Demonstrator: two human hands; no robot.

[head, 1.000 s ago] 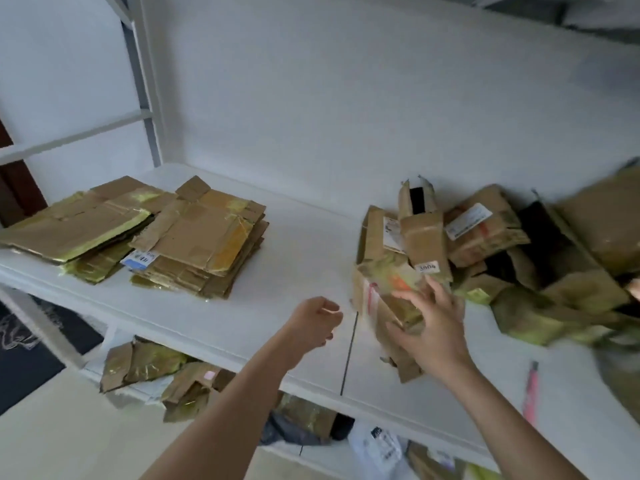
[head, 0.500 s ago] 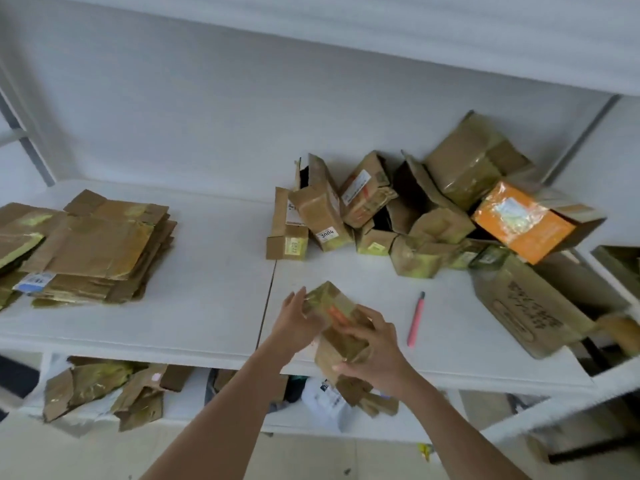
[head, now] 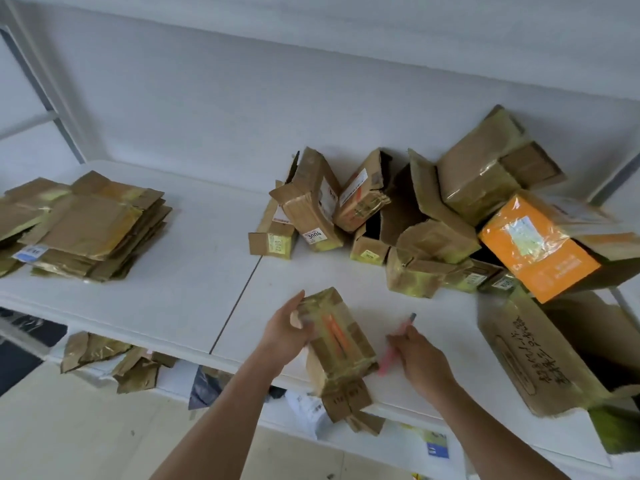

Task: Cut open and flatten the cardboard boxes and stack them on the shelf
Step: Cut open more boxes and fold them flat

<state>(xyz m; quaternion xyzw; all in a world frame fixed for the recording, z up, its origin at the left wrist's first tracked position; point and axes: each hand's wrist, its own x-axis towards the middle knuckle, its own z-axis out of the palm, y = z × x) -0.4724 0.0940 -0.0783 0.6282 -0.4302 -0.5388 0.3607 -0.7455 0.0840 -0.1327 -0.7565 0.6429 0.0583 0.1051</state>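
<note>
Left of frame: stack of flattened brown cardboard boxes (head: 86,226) lay on the white shelf (head: 194,285), done.
Lower centre: left hand (head: 287,336) gripped a small taped brown box (head: 337,344), uncut.
Right hand (head: 420,358) closed round a pink cutter (head: 393,351).
Upper right: pile of unflattened cardboard boxes (head: 433,216) remained.

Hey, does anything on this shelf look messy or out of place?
Yes. The unflattened brown cardboard boxes lie tumbled against the back wall, some tipped and torn open, unlike the neat flattened cardboard stack at left. More cardboard scraps lie loose below the shelf.
</note>
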